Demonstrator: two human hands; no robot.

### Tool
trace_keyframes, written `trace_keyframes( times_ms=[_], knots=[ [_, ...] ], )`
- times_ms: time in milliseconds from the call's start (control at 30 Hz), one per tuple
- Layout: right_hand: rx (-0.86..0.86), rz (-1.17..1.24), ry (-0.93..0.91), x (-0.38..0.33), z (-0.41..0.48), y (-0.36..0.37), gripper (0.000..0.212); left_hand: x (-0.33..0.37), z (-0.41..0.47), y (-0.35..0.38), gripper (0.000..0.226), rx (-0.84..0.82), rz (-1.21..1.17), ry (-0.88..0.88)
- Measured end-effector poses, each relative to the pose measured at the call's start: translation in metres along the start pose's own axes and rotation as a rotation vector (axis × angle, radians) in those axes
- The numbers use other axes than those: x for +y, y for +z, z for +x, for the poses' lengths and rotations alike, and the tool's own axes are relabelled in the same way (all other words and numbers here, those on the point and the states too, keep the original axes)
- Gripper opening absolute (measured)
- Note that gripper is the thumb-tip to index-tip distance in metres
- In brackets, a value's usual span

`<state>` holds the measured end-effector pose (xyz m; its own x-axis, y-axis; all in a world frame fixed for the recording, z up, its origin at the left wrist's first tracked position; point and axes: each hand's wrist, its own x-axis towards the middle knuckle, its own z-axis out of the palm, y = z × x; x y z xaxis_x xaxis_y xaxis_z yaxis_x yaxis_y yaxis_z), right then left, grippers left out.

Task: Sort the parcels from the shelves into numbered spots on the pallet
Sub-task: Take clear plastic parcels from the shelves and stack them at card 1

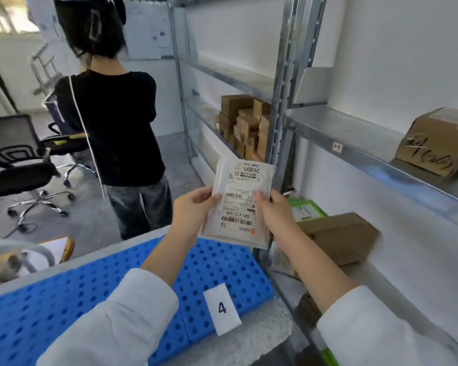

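I hold a flat whitish parcel (239, 204) with a printed shipping label and barcodes upright in front of me, above the pallet's far right corner. My left hand (191, 210) grips its left edge, thumb on the front. On the right edge, my right hand (274, 211) pinches it the same way. Below lies the blue perforated pallet (85, 294), with a white card marked 4 (222, 309) near its right end. Metal shelves (354, 151) stand to the right.
Brown cardboard boxes sit on the shelves: one on the lower shelf (339, 236), one upper right (436, 143), a stack further back (245, 122). A green parcel (306, 208) lies behind the lower box. A person in black (114, 122) stands ahead left, beside office chairs (16, 165).
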<state>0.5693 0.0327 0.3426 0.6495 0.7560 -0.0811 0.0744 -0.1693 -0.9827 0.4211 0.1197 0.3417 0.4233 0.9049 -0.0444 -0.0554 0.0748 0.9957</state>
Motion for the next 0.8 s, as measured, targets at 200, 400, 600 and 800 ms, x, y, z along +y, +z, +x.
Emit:
trace_keyframes(
  times_ms=[200, 400, 600, 800],
  knots=[
    [-0.090, -0.033, -0.017, 0.041, -0.042, 0.031, 0.018, -0.035, -0.050, -0.047, 0.016, 0.102, 0.077, -0.033],
    [-0.088, -0.035, -0.003, 0.052, -0.098, 0.058, 0.021, -0.052, -0.104, -0.090, 0.019, 0.161, 0.012, -0.016],
    [-0.062, -0.027, 0.011, 0.054, -0.178, 0.112, 0.015, -0.054, -0.168, -0.154, 0.016, 0.226, 0.018, 0.001],
    [-0.234, -0.091, -0.024, 0.053, -0.270, 0.189, 0.017, -0.075, -0.256, -0.257, 0.015, 0.379, 0.056, -0.016]
  ],
)
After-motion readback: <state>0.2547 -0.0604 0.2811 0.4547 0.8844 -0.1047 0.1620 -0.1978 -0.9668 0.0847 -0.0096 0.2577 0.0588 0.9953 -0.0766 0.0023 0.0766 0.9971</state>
